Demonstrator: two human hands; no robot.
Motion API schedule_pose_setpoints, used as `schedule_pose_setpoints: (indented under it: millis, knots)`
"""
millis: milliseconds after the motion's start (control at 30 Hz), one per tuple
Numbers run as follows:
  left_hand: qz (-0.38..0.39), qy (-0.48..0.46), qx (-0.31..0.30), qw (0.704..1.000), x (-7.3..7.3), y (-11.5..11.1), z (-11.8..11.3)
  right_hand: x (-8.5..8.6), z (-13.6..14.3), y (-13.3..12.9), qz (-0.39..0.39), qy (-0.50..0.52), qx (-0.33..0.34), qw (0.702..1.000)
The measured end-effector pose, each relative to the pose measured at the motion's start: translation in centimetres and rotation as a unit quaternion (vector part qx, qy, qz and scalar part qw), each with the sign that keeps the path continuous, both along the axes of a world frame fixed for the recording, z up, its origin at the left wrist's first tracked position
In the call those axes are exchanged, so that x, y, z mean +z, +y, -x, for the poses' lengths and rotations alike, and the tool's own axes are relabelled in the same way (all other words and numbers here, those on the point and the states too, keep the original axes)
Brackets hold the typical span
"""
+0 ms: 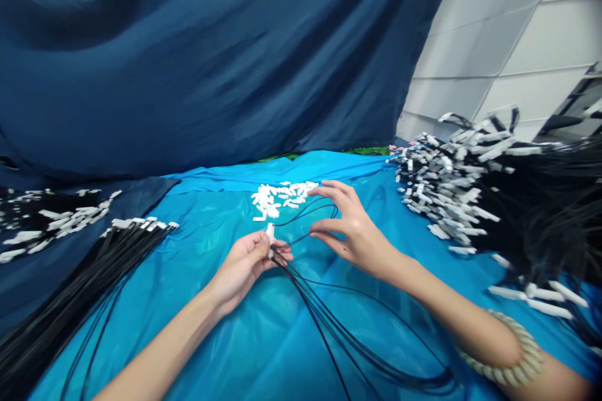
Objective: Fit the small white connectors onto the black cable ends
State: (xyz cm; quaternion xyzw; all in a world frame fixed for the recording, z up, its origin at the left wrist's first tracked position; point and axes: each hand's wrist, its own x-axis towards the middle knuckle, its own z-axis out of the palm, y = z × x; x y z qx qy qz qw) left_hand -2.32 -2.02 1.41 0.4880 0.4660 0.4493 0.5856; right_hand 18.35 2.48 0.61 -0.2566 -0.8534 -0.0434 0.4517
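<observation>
My left hand (251, 255) is closed around a small white connector (270, 233), gripping it near the ends of several thin black cables (324, 313). The connector stands roughly upright between thumb and fingers. To its right, my right hand (345, 222) pinches one thin black cable (297, 240) between thumb and a fingertip, with its upper fingers stretched out. That cable bends in a loop behind the fingers and back toward the connector. Just beyond both hands lies a pile of loose white connector pieces (268, 199).
A blue sheet (211, 225) covers the work surface. On the left lies a bundle of black cables with white ends (108, 269), with more white-tipped cables (70, 219) behind. A large heap of white-tipped cables (451, 182) fills the right side. A dark blue cloth (211, 75) hangs behind.
</observation>
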Motion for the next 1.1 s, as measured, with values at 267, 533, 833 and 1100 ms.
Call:
schedule_pose_setpoints:
  millis: [267,533,833,1100]
  knots:
    - [0.052,-0.079,-0.008,0.996,-0.6,0.2,-0.1,-1.3,1.0,0.0,-0.038,0.015,-0.084,0.996]
    - [0.067,-0.146,0.034,0.986,-0.7,0.4,-0.1,-1.5,1.7,-0.9,-0.225,-0.012,0.004,0.974]
    - [0.078,-0.14,0.042,0.986,-0.6,0.4,-0.1,-1.9,2.1,-0.2,-0.219,-0.02,0.14,0.966]
    - [0.072,-0.145,0.058,0.985,-0.3,0.2,-0.1,-0.7,1.5,-0.5,0.193,0.188,0.269,0.924]
